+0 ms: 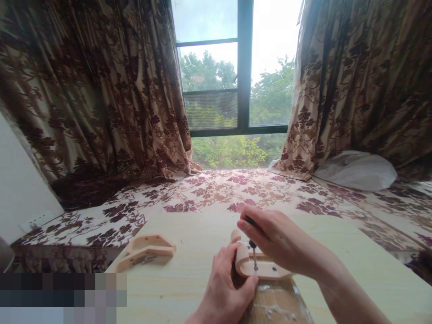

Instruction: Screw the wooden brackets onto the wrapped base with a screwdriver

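A screwdriver (pixel 252 243) with a black handle stands nearly upright, with my right hand (pixel 266 229) wrapped round its handle. Its metal tip meets a dark screw or hole in a pale wooden piece (pixel 263 270) with a curved end. My left hand (pixel 226 279) grips the left side of that piece, thumb at its near edge. Another dark hole shows to the right of the tip. Under the wooden piece lies a brown board (pixel 275 301) with whitish, shiny patches, partly hidden by my left hand.
An angled wooden part (pixel 148 249) with holes lies at the left of the light wooden board (pixel 162 288), small dark metal pieces beside it. Behind are a floral cloth surface (pixel 209 189), curtains (pixel 135 90), a window (pixel 243 67) and a white plastic bag (pixel 357 171).
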